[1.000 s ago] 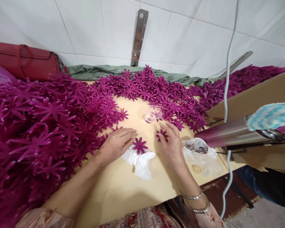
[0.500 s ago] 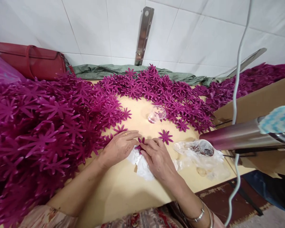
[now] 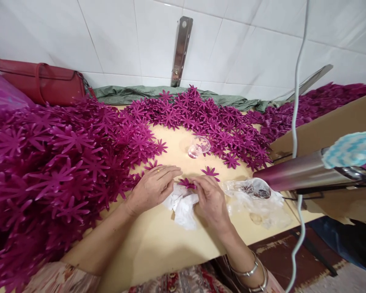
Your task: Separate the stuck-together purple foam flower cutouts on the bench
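A magenta flower-shaped petal piece (image 3: 186, 183) is pinched at its right side by the fingertips of my right hand (image 3: 212, 201), just over a crumpled white tissue (image 3: 184, 211). My left hand (image 3: 154, 189) is at the tissue's left edge, fingers stretched out, with nothing visible in it. Behind my right hand, a single petal piece (image 3: 210, 173) lies on the table. Farther back stands a small clear plastic cup (image 3: 198, 147); whether it holds anything is hard to make out.
A large heap of petal pieces (image 3: 55, 162) covers the left, and another pile (image 3: 189, 110) runs along the back. To the right are a crumpled clear plastic bag (image 3: 273, 211), a steel thermos (image 3: 286, 175) and a hanging white cable (image 3: 295, 101). A red handbag (image 3: 55, 83) sits back left.
My right hand has moved slightly up and right with the petal piece, away from my left hand. More of the tissue shows now. The view has shifted a little.
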{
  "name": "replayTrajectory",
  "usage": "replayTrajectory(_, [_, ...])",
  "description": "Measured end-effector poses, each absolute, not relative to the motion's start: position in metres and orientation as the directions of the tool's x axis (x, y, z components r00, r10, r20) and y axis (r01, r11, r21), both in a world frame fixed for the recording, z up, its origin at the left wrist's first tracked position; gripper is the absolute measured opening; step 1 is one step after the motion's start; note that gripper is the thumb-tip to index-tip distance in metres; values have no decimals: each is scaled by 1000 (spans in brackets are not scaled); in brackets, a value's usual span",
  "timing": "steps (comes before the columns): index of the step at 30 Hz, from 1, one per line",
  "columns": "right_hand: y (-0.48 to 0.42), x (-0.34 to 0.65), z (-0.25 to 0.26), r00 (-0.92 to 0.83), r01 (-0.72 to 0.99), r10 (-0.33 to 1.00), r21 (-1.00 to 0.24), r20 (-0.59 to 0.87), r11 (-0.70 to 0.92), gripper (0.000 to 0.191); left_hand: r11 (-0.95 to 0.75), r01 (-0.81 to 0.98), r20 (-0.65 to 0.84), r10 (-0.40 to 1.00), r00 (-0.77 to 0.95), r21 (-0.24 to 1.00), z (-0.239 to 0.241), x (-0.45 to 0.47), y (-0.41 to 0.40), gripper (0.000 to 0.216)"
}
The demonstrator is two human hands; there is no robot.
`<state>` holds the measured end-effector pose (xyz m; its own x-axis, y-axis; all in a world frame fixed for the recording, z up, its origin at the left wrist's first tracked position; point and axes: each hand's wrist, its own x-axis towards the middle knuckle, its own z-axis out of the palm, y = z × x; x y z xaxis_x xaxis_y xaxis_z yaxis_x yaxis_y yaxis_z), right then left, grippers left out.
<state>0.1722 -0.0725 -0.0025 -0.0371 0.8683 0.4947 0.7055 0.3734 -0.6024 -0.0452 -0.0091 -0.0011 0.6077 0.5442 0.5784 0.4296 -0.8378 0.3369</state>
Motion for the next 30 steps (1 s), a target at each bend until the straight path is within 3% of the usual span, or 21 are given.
replayTrajectory(6, [-73, 184, 9, 270, 484, 913, -863, 306, 146, 22, -808, 441, 583, 588, 561, 391, -2, -46, -7, 37])
replayTrajectory(11, [-71, 173, 5, 149, 300, 984, -953, 98, 49, 22, -791, 441, 569, 612, 550, 425, -1, -47, -6, 35])
replayTrajectory(17, [-65, 165, -3, 174, 510, 967, -857, 186, 73, 22, -789, 432, 499, 613, 613, 438, 1, -46, -8, 29])
replayTrajectory(23, [-68, 170, -8, 130, 417, 976, -902, 177, 108, 25, -799, 423, 426, 591, 685, 428, 0, -39, -10, 35])
replayTrajectory(27, [-73, 166, -1, 89, 332, 972, -927, 216, 175, 21, -767, 376, 420, 613, 669, 519, 3, -38, -10, 41])
replayTrajectory(30, [-74, 159, 3, 81, 209, 977, -962, 198, 177, 22, -707, 302, 427, 654, 625, 640, 3, -39, -10, 33])
